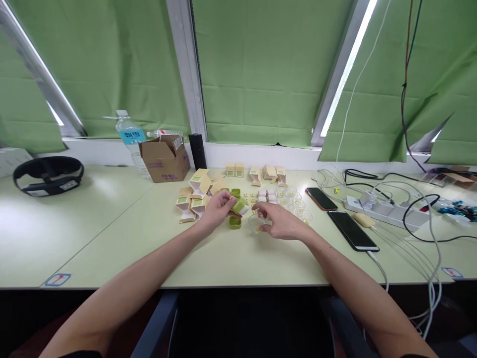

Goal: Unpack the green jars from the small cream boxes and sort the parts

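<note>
My left hand (219, 209) is closed on a small green case (239, 205) with a white part on its lower right side, held tilted above the table. More green cases (235, 223) lie below and behind that hand. My right hand (278, 220) is curved with thumb and fingers apart, close to a clear plastic cover (255, 224); contact between them cannot be made out. Beyond it are small pale pink blocks (271, 197), tiny gold-coloured pieces (252, 195) and several clear covers (296, 203). Cream folded cartons (200, 183) are piled left of my left hand.
More cream cartons (269, 172) stand at the back. A brown cardboard box (166, 159), water bottle (132, 141) and black cylinder (197, 151) are at back left, a black headset (48, 175) farther left. Two phones (352, 230), a power strip (385, 211) and loose cables lie right.
</note>
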Tool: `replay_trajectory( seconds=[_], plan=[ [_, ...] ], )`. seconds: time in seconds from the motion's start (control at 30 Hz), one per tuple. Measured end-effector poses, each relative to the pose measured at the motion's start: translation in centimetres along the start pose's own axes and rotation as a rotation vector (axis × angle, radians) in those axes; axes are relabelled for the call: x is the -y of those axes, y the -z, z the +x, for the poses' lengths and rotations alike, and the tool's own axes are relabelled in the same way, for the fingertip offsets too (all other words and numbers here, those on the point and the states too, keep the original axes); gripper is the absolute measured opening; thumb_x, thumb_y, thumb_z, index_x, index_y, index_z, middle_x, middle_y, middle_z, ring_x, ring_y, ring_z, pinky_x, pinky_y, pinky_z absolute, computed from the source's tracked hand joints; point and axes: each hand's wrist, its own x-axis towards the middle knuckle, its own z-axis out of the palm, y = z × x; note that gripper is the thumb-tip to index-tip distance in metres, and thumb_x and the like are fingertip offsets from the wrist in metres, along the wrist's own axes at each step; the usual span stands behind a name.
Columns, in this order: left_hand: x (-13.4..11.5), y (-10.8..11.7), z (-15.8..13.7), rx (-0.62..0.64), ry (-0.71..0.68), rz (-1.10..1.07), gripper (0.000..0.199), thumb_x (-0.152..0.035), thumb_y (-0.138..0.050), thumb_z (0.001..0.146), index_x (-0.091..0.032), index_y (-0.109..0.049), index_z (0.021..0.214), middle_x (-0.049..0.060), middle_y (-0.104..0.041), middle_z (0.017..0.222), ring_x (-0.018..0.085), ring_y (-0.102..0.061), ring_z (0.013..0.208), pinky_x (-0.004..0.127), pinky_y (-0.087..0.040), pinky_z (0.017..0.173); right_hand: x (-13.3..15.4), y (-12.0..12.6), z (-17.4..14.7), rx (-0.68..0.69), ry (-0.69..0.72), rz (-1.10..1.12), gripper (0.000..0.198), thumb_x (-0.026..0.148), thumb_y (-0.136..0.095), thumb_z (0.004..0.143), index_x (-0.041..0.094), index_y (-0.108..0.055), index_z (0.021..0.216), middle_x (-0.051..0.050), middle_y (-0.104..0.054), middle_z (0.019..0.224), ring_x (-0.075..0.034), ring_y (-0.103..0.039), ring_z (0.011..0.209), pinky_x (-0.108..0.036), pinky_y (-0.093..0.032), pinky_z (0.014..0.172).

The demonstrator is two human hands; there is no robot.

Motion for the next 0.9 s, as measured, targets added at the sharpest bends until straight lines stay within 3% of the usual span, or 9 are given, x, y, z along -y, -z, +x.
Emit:
replay_trajectory(
  seconds=[0.13,0.27,0.47,0.6,0.7,0.8,0.9],
  plan=[
    [-0.7,0.3,-0.1,-0.008,0.062,-0.143,0.058,-0.063,-0.085,0.065,-0.019,-0.049,0.079,-0.002,-0.065,0.073,0.017,-0.068,0.069,0.033,-0.06,0.069,-1.5,2.8,-0.6,-0.102,0.04,-0.032,0.039,0.017,-0.067,0.082,0.022,-0.06,0.12,-0.008,-0.066,0.118,-0.023,-0.063,0.1,-0.035,-0.049,0.085],
    [-0.6,0.0,-0.3,-0.005,0.088,-0.141,0.055,-0.058,-0.087,0.066,-0.018,-0.051,0.078,-0.001,-0.067,0.071,0.016,-0.07,0.067,0.032,-0.061,0.071,-3.1,4.5,-1.8,-0.119,-0.058,-0.198,0.037,0.018,-0.07,0.079,0.024,-0.062,0.115,-0.008,-0.069,0.114,-0.027,-0.062,0.104,-0.039,-0.049,0.086],
    [-0.2,0.0,-0.2,0.037,0.12,-0.171,0.054,-0.057,-0.086,0.069,-0.018,-0.05,0.08,0.002,-0.072,0.073,0.021,-0.074,0.068,0.038,-0.063,0.07,-5.8,3.2,-3.3,-0.137,-0.081,-0.514,0.037,0.019,-0.079,0.07,0.024,-0.069,0.106,-0.013,-0.064,0.111,-0.037,-0.054,0.113,-0.051,-0.045,0.095],
    [-0.1,0.0,-0.1,0.051,0.14,-0.213,0.055,-0.055,-0.088,0.068,-0.018,-0.048,0.08,0.005,-0.074,0.074,0.025,-0.076,0.07,0.036,-0.062,0.063,-6.8,2.7,-3.8,-0.12,-0.089,-0.563,0.038,0.019,-0.079,0.07,0.023,-0.071,0.107,-0.015,-0.062,0.111,-0.038,-0.053,0.112,-0.053,-0.043,0.097],
    [-0.4,-0.1,-0.3,0.072,0.18,-0.243,0.051,-0.05,-0.087,0.071,-0.018,-0.048,0.081,0.006,-0.075,0.074,0.027,-0.078,0.07,0.033,-0.061,0.061,-6.3,4.0,-3.7,-0.131,-0.089,-0.497,0.043,0.022,-0.078,0.072,0.025,-0.07,0.114,-0.013,-0.063,0.11,-0.037,-0.054,0.111,-0.052,-0.043,0.095],
    [-0.9,-0.4,-0.6,0.092,0.233,-0.269,0.043,-0.043,-0.083,0.076,-0.018,-0.049,0.083,0.009,-0.076,0.077,0.027,-0.078,0.07,0.032,-0.061,0.061,-4.4,5.4,-2.7,-0.293,-0.056,-0.344,0.032,0.027,-0.071,0.082,0.026,-0.067,0.114,-0.008,-0.067,0.102,-0.031,-0.058,0.102,-0.048,-0.046,0.09],
    [-1.2,-0.5,-0.8,0.09,0.299,-0.279,0.033,-0.037,-0.077,0.082,-0.017,-0.052,0.085,0.012,-0.077,0.079,0.026,-0.078,0.069,0.032,-0.061,0.061,-1.8,4.6,-1.0,-0.583,0.119,-0.167,0.021,0.021,-0.06,0.089,0.022,-0.064,0.11,-0.008,-0.067,0.099,-0.026,-0.062,0.095,-0.044,-0.049,0.088]
  ],
)
